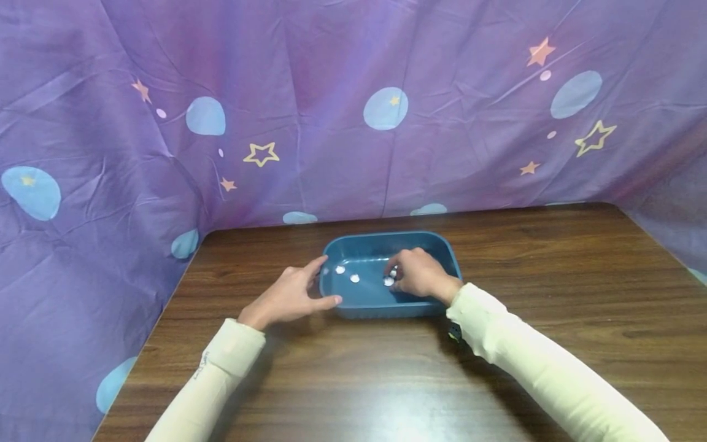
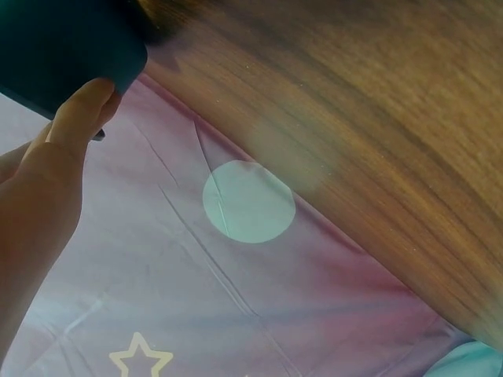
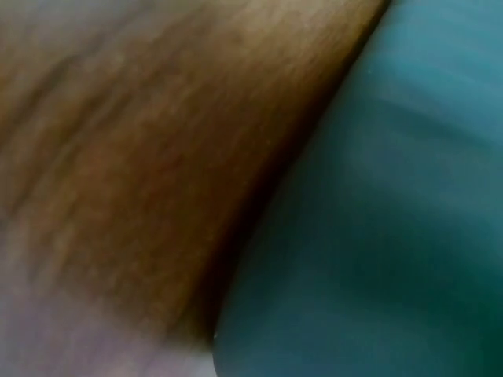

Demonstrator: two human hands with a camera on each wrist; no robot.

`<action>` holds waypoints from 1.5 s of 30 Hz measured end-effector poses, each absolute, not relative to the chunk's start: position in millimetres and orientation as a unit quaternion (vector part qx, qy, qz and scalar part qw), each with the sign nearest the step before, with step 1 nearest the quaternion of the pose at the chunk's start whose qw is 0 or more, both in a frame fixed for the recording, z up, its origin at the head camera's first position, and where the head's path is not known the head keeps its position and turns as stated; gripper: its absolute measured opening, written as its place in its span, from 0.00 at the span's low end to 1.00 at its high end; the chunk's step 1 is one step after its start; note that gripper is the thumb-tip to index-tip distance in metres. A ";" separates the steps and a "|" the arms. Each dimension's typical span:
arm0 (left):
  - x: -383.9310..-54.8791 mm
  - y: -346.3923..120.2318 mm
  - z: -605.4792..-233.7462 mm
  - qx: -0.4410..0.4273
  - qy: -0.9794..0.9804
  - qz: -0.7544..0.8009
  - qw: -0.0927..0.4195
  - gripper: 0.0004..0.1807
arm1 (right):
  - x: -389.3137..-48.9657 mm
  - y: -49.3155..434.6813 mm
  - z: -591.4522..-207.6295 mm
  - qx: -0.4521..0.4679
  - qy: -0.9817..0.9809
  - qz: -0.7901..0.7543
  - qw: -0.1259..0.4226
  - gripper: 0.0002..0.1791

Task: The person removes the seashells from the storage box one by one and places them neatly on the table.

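Note:
A blue-green plastic tub (image 1: 364, 312) stands on the table, with several small white pieces (image 1: 355, 278) on its floor. My left hand (image 1: 287, 294) is at its left end, thumb over the front corner and fingers along the back corner, fairly straight. In the left wrist view, fingers of the left hand (image 2: 55, 169) touch the outside of the tub (image 2: 75, 51). My right hand (image 1: 418, 273) reaches inside, fingers bent down around white pieces (image 1: 389, 282); whether it pinches one is unclear. The right wrist view shows only the tub wall (image 3: 377, 236), blurred, and no hand.
The brown wood-grain table (image 1: 353, 380) extends around the tub. A purple cloth (image 1: 331, 123) with stars and blue blobs hangs behind and at the sides. A small dark object (image 1: 454, 332) shows under the right cuff, partly hidden.

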State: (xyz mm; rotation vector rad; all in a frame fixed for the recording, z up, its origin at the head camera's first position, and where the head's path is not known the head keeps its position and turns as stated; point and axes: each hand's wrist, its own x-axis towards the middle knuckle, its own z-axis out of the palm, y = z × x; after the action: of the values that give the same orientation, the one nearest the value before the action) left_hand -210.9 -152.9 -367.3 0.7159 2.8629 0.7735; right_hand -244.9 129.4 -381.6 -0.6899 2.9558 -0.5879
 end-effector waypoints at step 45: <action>-210.7 -153.5 -366.3 0.234 0.937 0.255 0.044 0.52 | -244.5 128.1 -383.4 -0.253 0.955 -0.155 -0.016 0.07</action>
State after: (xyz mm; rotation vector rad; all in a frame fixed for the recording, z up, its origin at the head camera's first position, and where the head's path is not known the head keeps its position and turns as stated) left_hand -210.7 -153.5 -366.3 0.7148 2.8651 0.7783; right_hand -244.5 128.1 -383.4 -0.8030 3.0299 -0.4920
